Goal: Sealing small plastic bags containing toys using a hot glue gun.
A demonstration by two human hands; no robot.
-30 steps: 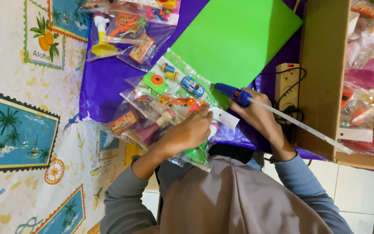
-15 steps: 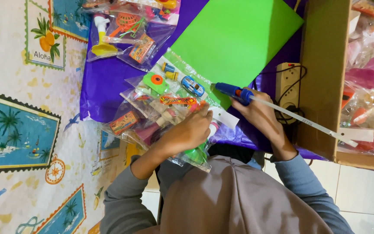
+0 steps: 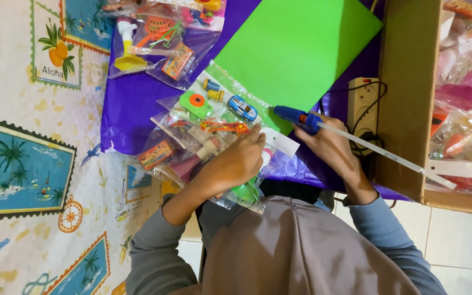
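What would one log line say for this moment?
left hand: flat on toy bag | right hand: grips glue gun, nozzle at bag edge | under: green sheet, purple cloth

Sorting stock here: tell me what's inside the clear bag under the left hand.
The clear bag shows a small blue toy car, a green disc toy and an orange strip. The left hand covers the rest.

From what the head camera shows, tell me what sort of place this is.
Probably a home floor workspace for packing toy party bags: clear bags of small toys, a blue glue gun in the right hand, and a cardboard box of more bagged toys.
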